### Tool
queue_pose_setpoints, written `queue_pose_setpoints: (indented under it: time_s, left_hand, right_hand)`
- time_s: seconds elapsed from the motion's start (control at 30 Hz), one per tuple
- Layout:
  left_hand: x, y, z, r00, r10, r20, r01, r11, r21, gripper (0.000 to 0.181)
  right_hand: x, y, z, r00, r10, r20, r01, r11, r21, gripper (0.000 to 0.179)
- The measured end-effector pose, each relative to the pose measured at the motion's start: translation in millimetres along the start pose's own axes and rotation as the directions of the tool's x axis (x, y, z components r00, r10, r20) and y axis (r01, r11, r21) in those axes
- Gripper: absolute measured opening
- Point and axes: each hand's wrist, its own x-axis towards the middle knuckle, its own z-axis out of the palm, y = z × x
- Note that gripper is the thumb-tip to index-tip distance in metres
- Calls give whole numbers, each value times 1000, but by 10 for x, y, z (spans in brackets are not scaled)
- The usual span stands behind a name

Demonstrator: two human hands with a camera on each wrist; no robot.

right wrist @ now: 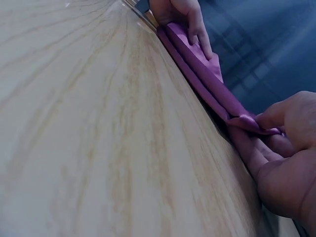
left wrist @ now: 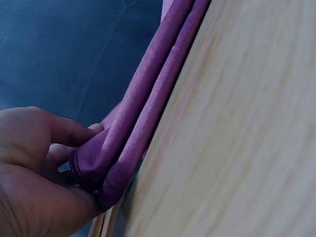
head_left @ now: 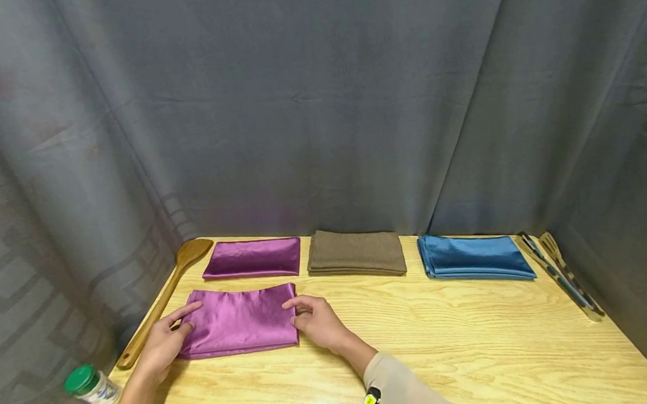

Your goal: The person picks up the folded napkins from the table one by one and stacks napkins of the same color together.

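A folded shiny purple cloth (head_left: 242,321) lies near the left of the table, with layered folds along its near edge. At its left end my left hand (head_left: 162,345) pinches the side between thumb and fingers; the left wrist view shows the layered corner (left wrist: 98,163) in that grasp. My right hand (head_left: 322,325) grips the opposite end, and in the right wrist view its thumb and fingers (right wrist: 271,116) are round the corner. Behind this cloth lies a second folded purple cloth (head_left: 257,258), with no hand on it.
A folded brown cloth (head_left: 355,253) and a folded blue cloth (head_left: 474,256) lie along the back. A wooden spoon (head_left: 165,298) lies along the left edge, beside a green-lidded jar (head_left: 92,387). Metal tongs (head_left: 561,277) lie at the right edge. Grey curtains (head_left: 317,103) surround the table.
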Motion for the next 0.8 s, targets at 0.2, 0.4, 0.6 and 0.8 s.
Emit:
queue_pose_setpoints:
  time_s: [0.2,0.4,0.6,0.8]
  left_hand:
    - [-25,42,12,1000,1,-2,-1,1000,-25,51]
    - [-66,94,17,997,50,-51,-53,996,-69,47]
    - [-66,254,-33,994,83,-68,-90,991,-102,46]
    - [100,471,24,991,98,-90,-107,988,-110,47]
  right_hand:
    - [2,-11,-60,1000,8,-30,-7,1000,30,31]
    - [16,-36,-115,1000,12,-23,-11,998,64,32]
    - [71,-129,-211,1000,19,-6,-18,995,98,32]
    - [217,-231,-387,999,26,-26,-23,993,115,34]
